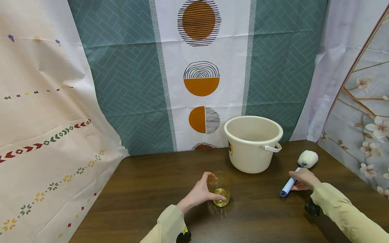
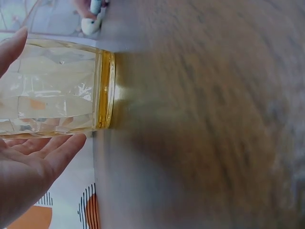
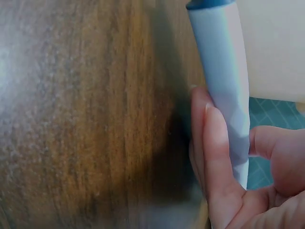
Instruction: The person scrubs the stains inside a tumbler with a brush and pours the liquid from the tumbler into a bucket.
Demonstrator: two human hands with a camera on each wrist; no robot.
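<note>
A yellow-tinted clear drinking glass (image 1: pixel 220 189) is at the middle of the table, upright. My left hand (image 1: pixel 199 191) holds it from the left, thumb on the near side and fingers round the far side. In the left wrist view, the faceted glass (image 2: pixel 57 90) lies between thumb and fingers (image 2: pixel 64 152), its base close to the tabletop. At the right, my right hand (image 1: pixel 305 179) grips a sponge brush by its pale handle (image 1: pixel 288 186). The brush's white sponge head (image 1: pixel 308 158) points away. In the right wrist view, thumb and fingers pinch the handle (image 3: pixel 224 62).
A cream plastic bucket (image 1: pixel 250 158) with a side handle (image 1: pixel 273 147) stands at the back, between and beyond both hands. The dark wooden table (image 1: pixel 146 192) ends at patterned cloths (image 1: pixel 127 84) behind and on both sides.
</note>
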